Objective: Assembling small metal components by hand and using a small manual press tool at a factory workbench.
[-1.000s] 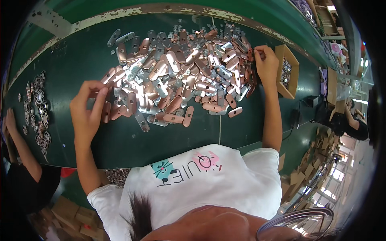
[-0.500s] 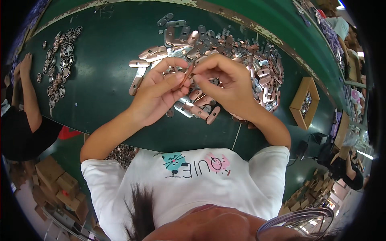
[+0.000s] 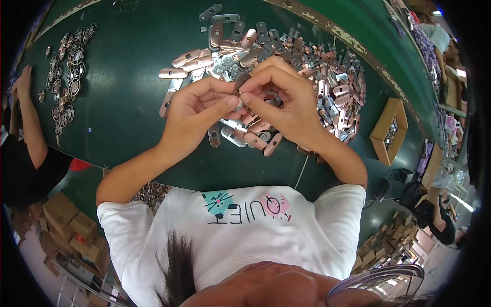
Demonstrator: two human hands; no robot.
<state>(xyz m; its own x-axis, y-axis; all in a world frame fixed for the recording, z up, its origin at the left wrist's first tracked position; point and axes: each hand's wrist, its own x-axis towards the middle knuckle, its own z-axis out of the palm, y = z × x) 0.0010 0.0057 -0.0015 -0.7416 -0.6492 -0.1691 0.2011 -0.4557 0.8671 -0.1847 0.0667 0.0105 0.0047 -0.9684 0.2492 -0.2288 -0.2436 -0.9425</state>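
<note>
Over the middle of the table my left hand [image 3: 197,115] and my right hand [image 3: 286,105] meet at the fingertips, both pinched. Between them is a small rounded metal plate [image 3: 241,82], dark coppery on the face that shows. Its lower part is covered by my fingers, along with any smaller part there. Beneath and beyond my hands spreads a heap of oblong metal plates [image 3: 192,63], rose-copper and silver, many with a small square hole. Smaller metal pieces [image 3: 327,53] lie scattered at the heap's far right.
Round patterned metal pieces [image 3: 75,56] lie in a string on the green table [image 3: 133,77] at left, near another person's arms [image 3: 31,112]. A cardboard box [image 3: 381,138] of small parts stands at right. A raised rim [image 3: 327,30] bounds the far edge.
The plate between my fingertips has turned, so its flat face shows instead of its edge. My left fingers have closed in more around it.
</note>
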